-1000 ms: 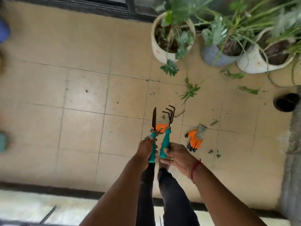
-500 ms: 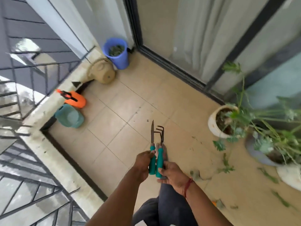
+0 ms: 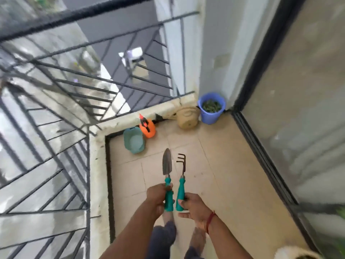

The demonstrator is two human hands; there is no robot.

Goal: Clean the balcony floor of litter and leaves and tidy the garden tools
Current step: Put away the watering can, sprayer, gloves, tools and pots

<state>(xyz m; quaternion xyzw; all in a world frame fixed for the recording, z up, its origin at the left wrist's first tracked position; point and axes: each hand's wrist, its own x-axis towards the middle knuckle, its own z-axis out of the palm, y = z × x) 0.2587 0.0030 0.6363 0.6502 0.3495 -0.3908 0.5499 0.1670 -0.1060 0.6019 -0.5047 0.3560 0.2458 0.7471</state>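
Left hand (image 3: 156,198) gripping trowel (image 3: 167,176), right hand (image 3: 193,207) gripping hand rake (image 3: 181,186) just beside it, blue bucket (image 3: 211,108) well beyond both

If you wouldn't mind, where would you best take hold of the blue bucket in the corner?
Probably its near rim, from above and in front: the blue bucket stands upright, walls behind it and the beige watering can close beside.

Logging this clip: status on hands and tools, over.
Left hand grips teal-handled metal trowel. Right hand grips teal-handled metal hand rake. Teal plastic tub, orange sprayer ahead by ledge.
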